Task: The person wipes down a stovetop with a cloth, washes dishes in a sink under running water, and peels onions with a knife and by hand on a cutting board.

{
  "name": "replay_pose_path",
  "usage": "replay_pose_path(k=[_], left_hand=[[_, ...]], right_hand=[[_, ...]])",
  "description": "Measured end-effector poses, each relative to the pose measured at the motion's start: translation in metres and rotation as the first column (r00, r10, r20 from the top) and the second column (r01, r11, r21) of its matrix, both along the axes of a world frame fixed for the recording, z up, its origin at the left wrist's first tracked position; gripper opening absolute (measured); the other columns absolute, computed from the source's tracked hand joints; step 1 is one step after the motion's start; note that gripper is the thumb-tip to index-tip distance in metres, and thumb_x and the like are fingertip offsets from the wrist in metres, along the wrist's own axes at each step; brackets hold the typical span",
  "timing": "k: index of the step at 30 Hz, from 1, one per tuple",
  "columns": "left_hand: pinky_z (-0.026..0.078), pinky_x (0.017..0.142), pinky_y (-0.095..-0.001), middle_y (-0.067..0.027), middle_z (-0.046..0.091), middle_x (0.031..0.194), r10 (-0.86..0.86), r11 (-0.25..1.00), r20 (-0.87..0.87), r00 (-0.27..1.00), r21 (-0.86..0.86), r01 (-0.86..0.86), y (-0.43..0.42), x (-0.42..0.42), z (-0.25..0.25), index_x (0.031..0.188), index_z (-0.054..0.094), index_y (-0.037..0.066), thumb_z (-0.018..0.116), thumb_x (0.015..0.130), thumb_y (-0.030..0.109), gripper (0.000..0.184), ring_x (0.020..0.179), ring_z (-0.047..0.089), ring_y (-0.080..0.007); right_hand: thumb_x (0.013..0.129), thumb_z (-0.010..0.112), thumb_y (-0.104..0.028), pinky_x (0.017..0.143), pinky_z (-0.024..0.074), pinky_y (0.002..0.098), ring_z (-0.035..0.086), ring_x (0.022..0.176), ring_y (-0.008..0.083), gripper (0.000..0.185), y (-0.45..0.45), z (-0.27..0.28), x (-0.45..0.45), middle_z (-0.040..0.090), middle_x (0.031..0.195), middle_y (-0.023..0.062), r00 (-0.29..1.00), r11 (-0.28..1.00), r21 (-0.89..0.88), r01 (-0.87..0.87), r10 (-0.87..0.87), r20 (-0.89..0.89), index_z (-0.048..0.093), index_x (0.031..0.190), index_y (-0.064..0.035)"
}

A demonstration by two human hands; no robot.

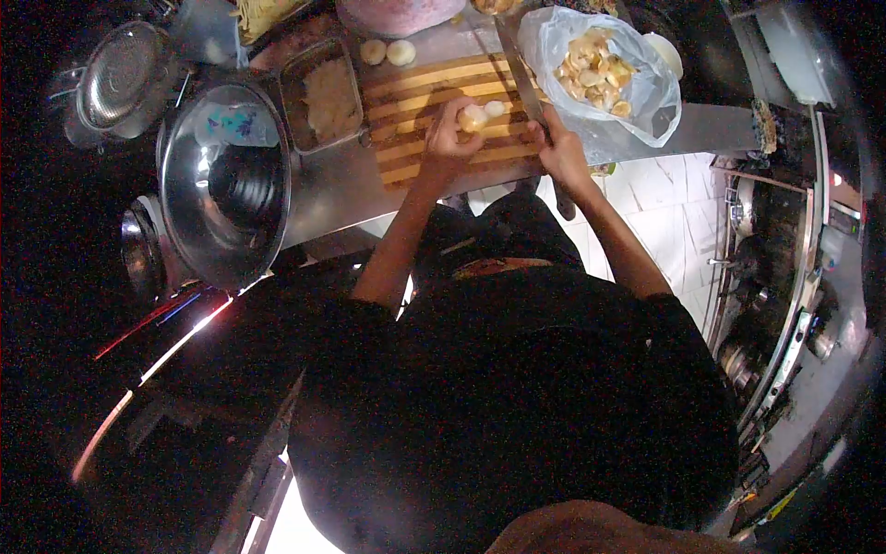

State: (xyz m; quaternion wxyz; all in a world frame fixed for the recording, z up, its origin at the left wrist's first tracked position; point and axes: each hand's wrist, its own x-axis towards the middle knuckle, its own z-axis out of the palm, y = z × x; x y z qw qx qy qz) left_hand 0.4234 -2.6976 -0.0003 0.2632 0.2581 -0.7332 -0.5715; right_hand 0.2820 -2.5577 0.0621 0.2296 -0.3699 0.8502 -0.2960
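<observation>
My left hand [450,131] is closed around a pale, round vegetable [472,118], perhaps a peeled onion or a mushroom. A smaller whitish piece [496,108] lies just to its right. Both are over a striped wooden cutting board [406,113]. In my right hand [561,152] is the handle of a knife [524,81], its long blade pointing away from me past the board's right side. Two more pale round vegetables [401,53] sit at the board's far left edge. To the right, a clear plastic bag [651,115] holds brownish-white cut pieces [595,74].
Left of the board stand a rectangular container [293,102] with pale contents and a large steel bowl [273,198]. A mesh strainer [127,74] is farther left. Beyond the board is a pink rounded container [397,11]. A steel counter edge [341,208] runs before me.
</observation>
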Motion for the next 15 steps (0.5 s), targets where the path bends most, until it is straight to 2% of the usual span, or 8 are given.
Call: replay_pose_path(k=[2, 5, 8, 11, 13, 14, 15], left_hand=[[0.044, 0.082, -0.0387, -0.0134, 0.055, 0.103, 0.004, 1.000, -0.007, 1.000, 0.001, -0.004, 0.004, 0.002, 0.013, 0.106, 0.051, 0.007, 0.059, 0.064, 0.002, 0.043, 0.099, 0.053, -0.0322], [0.044, 0.083, -0.0390, -0.0149, 0.054, 0.104, -0.052, 0.981, 0.076, 0.996, -0.184, 0.066, 0.006, 0.002, 0.024, 0.106, 0.052, 0.005, 0.058, 0.064, 0.000, 0.042, 0.099, 0.053, -0.0319], [0.044, 0.083, -0.0387, -0.0153, 0.054, 0.103, 0.020, 0.866, 0.020, 1.000, -0.500, -0.007, 0.013, 0.000, 0.031, 0.103, 0.052, 0.004, 0.058, 0.064, 0.000, 0.040, 0.098, 0.053, -0.0321], [0.048, 0.080, -0.0311, -0.0102, 0.049, 0.113, 0.017, 0.796, 0.134, 0.991, -0.602, 0.068, 0.013, 0.001, 0.017, 0.108, 0.049, 0.006, 0.067, 0.066, 0.005, 0.046, 0.101, 0.053, -0.0197], [0.049, 0.080, -0.0324, -0.0093, 0.050, 0.110, -0.041, 0.962, 0.046, 0.998, -0.270, 0.052, 0.016, 0.000, 0.009, 0.110, 0.047, 0.007, 0.068, 0.067, 0.005, 0.048, 0.101, 0.053, -0.0200], [0.049, 0.081, -0.0330, -0.0089, 0.051, 0.109, -0.058, 0.995, -0.004, 0.998, -0.087, 0.057, 0.016, -0.001, 0.006, 0.111, 0.046, 0.007, 0.069, 0.067, 0.005, 0.049, 0.100, 0.053, -0.0202], [0.049, 0.081, -0.0333, -0.0081, 0.051, 0.108, -0.045, 0.992, -0.001, 0.999, -0.115, 0.044, 0.017, -0.004, 0.004, 0.111, 0.045, 0.007, 0.069, 0.067, 0.004, 0.050, 0.100, 0.053, -0.0199]], right_hand=[[0.085, 0.049, -0.040, 0.062, 0.0454, 0.0489, 0.059, 0.070, 0.0409, 0.040, -0.009, -0.017, -0.003, 0.059, 0.069, 0.0241, 0.999, 0.986, -0.165, 0.010, -0.015, -0.029, 0.050, 0.111, -0.0100], [0.080, 0.056, -0.047, 0.063, 0.0470, 0.0458, 0.061, 0.070, 0.0381, 0.043, -0.032, -0.018, -0.004, 0.061, 0.073, 0.0215, 1.000, 0.994, -0.112, 0.014, -0.016, -0.016, 0.058, 0.103, -0.0113], [0.073, 0.063, -0.051, 0.063, 0.0483, 0.0427, 0.062, 0.071, 0.0357, 0.046, -0.041, -0.032, -0.008, 0.063, 0.075, 0.0177, 0.999, 0.999, -0.045, -0.029, 0.031, 0.042, 0.063, 0.091, -0.0086], [0.072, 0.066, -0.048, 0.061, 0.0491, 0.0390, 0.063, 0.067, 0.0300, 0.043, -0.043, -0.039, -0.002, 0.064, 0.073, 0.0131, 0.989, 0.999, -0.048, 0.001, 0.006, 0.150, 0.064, 0.084, -0.0067], [0.071, 0.069, -0.041, 0.056, 0.0486, 0.0359, 0.061, 0.058, 0.0231, 0.037, -0.040, -0.030, -0.002, 0.063, 0.069, 0.0101, 0.950, 0.995, -0.076, 0.058, -0.032, 0.310, 0.064, 0.083, -0.0067], [0.071, 0.071, -0.038, 0.053, 0.0483, 0.0343, 0.060, 0.054, 0.0197, 0.034, -0.039, -0.021, -0.002, 0.063, 0.066, 0.0085, 0.921, 0.992, -0.088, 0.089, -0.048, 0.387, 0.063, 0.083, -0.0067], [0.071, 0.071, -0.034, 0.049, 0.0468, 0.0327, 0.058, 0.050, 0.0170, 0.031, -0.038, -0.016, -0.002, 0.062, 0.064, 0.0076, 0.915, 0.977, -0.178, 0.118, -0.037, 0.403, 0.063, 0.082, -0.0062]])
